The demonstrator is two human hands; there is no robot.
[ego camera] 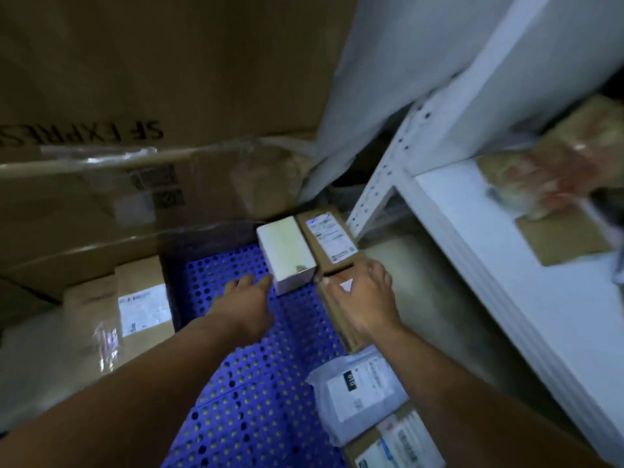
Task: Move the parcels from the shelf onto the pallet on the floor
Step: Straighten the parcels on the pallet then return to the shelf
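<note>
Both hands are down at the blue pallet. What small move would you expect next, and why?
Probably the right hand lets go of the brown box and rises toward the shelf: the box seems to lie on the pallet already, beside the white box, and parcels lie on that shelf.

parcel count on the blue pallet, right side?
5: white box at the far end, labelled brown box beside it, long brown box under the right hand, grey bag nearer, cut-off brown box at bottom edge. More may be out of frame.
</note>
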